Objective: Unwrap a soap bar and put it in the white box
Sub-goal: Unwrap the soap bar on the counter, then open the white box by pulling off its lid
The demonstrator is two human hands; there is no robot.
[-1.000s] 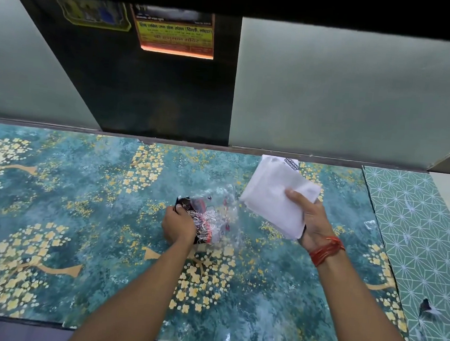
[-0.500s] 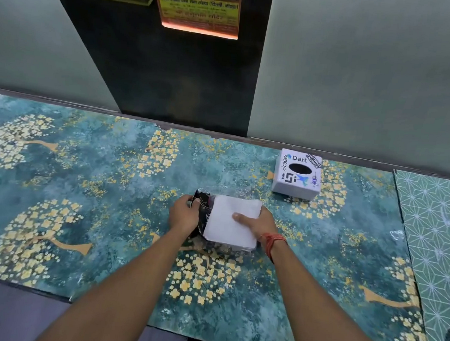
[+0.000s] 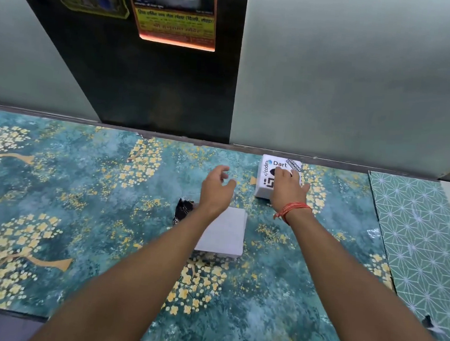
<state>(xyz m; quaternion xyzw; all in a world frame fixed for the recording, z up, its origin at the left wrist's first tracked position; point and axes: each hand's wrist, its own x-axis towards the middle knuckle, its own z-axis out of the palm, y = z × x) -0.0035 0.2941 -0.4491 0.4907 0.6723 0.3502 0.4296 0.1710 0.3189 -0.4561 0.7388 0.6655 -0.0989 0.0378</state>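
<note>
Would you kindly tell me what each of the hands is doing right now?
Left hand: open, fingers loosely curled, holding nothing.
Right hand: resting on the white box; a firm grip cannot be told.

Looks like a home room, not a lab or shop: worktop point(image 3: 80, 198) covered in teal floral decorative sheet with a second geometric green sheet point(image 3: 416, 241) beside it, plain pale-green wall point(image 3: 361, 87) behind, and a devotional-style calendar poster point(image 3: 175, 11) hung on a dark panel point(image 3: 144, 87).

White box point(image 3: 265, 183) hard against wall point(image 3: 361, 87)
</note>
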